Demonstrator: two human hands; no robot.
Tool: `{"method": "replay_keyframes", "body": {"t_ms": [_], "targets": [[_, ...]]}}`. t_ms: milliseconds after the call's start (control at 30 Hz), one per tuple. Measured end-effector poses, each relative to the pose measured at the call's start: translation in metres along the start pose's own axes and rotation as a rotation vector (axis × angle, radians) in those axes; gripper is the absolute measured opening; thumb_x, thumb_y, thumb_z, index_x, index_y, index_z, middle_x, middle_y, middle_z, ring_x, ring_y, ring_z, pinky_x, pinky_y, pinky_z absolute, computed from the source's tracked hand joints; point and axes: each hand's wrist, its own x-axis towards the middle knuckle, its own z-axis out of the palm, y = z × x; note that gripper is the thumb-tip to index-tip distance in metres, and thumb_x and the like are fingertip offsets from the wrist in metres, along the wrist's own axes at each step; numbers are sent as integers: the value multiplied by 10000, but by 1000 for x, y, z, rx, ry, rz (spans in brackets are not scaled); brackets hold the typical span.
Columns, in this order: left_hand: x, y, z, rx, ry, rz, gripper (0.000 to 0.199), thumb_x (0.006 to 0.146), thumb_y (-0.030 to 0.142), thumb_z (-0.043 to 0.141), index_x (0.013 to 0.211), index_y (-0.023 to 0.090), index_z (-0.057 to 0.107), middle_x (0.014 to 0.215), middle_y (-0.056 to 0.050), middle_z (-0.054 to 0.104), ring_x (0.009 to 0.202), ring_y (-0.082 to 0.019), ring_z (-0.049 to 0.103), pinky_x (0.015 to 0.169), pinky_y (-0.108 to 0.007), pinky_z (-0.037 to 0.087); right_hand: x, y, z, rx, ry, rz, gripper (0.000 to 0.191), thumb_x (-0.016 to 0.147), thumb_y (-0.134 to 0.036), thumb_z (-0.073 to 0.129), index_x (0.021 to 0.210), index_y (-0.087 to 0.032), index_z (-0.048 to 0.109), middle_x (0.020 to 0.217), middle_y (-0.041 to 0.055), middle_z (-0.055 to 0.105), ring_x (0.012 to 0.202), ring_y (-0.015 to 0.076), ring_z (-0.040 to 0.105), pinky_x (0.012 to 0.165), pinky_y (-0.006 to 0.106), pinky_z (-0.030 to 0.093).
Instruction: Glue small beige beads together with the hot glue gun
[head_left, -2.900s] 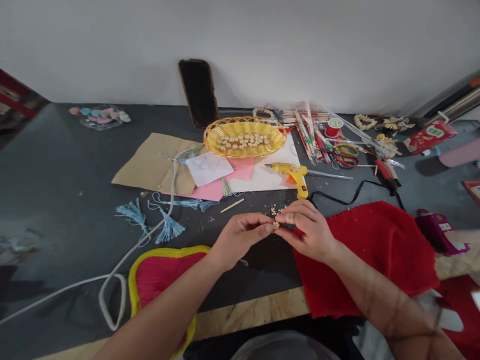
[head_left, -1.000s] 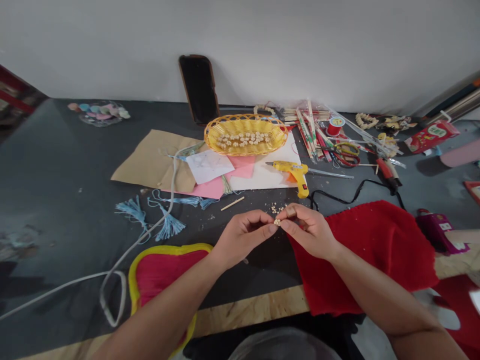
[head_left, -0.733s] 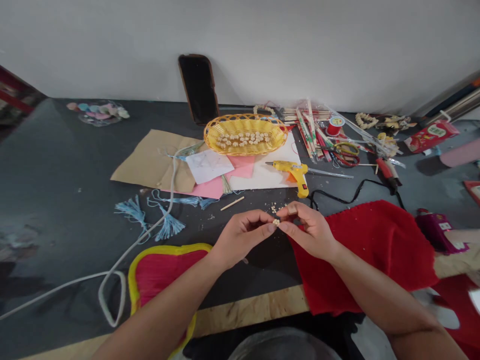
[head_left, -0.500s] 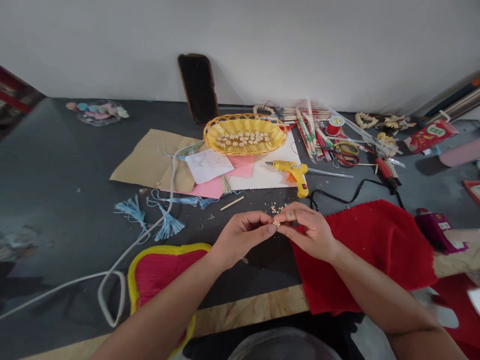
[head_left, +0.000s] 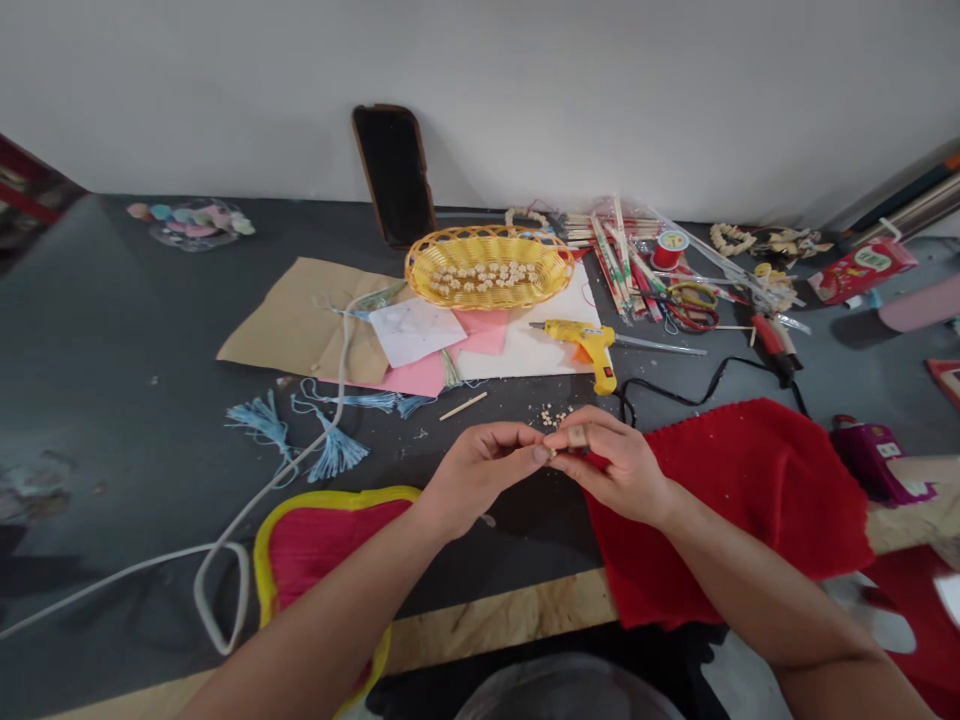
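My left hand (head_left: 480, 472) and my right hand (head_left: 621, 468) meet above the dark table, fingertips almost touching. Pinched between them is a tiny cream flower-shaped piece (head_left: 551, 453), mostly covered by the fingers. Just beyond the hands lies a scatter of small pale bits (head_left: 553, 414). A yellow woven basket (head_left: 420, 282) farther back holds several small cream flower-like pieces (head_left: 487, 278). The yellow glue gun (head_left: 585, 340) rests on white paper with its grey glue stick pointing right. Under my right forearm is a red cloth (head_left: 742, 490).
A phone (head_left: 395, 175) leans on the wall. Blue tassels (head_left: 339, 455), a white cord (head_left: 266, 490) and brown paper (head_left: 289, 320) lie left. Wrapped sticks (head_left: 611, 262), scissors (head_left: 694, 305), pliers (head_left: 776, 345), a red thread spool (head_left: 669, 252) and a drink carton (head_left: 862, 270) stand or lie right.
My right fingers have closed farther over the small flower-shaped piece, so less of it shows. Otherwise the hands stay in nearly the same place.
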Motion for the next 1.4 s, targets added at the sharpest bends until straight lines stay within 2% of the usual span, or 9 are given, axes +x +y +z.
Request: {"method": "replay_keyframes", "body": {"t_ms": [200, 333, 533, 733, 967, 1133, 1400], "targets": [[-1, -2, -2, 47, 4, 6, 219, 769, 352, 727, 751, 134, 718, 668, 7, 604, 616, -89, 462, 594, -210, 352, 0, 0, 0, -20, 1, -10, 143, 873, -170, 637, 1010, -192, 674, 874, 64, 663, 821, 149, 655, 723, 259, 579], [-1, -3, -2, 60, 21, 5, 215, 778, 354, 719, 749, 141, 716, 659, 18, 597, 609, -86, 455, 584, -208, 338, -1, 1, 1, -22, 6, -13, 157, 862, -168, 647, 1018, -181, 665, 885, 75, 660, 803, 147, 655, 663, 238, 575], [1, -3, -2, -31, 21, 21, 190, 746, 335, 757, 730, 147, 736, 671, 4, 642, 641, -98, 506, 649, -217, 386, -1, 2, 2, -91, 39, -41, 158, 859, -166, 657, 1013, -198, 664, 869, 69, 687, 812, 158, 667, 705, 270, 587], [1, -2, -3, -57, -8, 23, 189, 746, 344, 757, 752, 156, 755, 682, -5, 659, 646, -103, 516, 667, -224, 396, 0, 0, 1, -57, 42, -23, 143, 867, -185, 650, 1007, -199, 673, 859, 71, 685, 794, 158, 668, 682, 271, 587], [0, -1, -2, -46, -3, 21, 198, 739, 348, 760, 748, 151, 759, 694, -14, 671, 653, -111, 530, 686, -239, 412, -1, 0, 0, -44, 29, 10, 117, 876, -211, 639, 985, -198, 680, 843, 64, 677, 754, 149, 651, 636, 264, 571], [1, -1, -3, -27, 2, 26, 169, 748, 329, 755, 765, 161, 763, 709, -12, 683, 665, -109, 543, 691, -232, 419, -1, 0, 1, -37, 41, -17, 133, 864, -187, 651, 994, -187, 678, 850, 70, 673, 761, 149, 653, 652, 264, 576], [0, -1, -1, -9, 31, 4, 265, 708, 398, 776, 777, 143, 761, 722, -40, 694, 679, -137, 561, 682, -252, 440, -2, 1, 2, -37, 48, -3, 138, 859, -195, 656, 995, -199, 675, 856, 67, 669, 729, 143, 642, 614, 255, 565]]}}
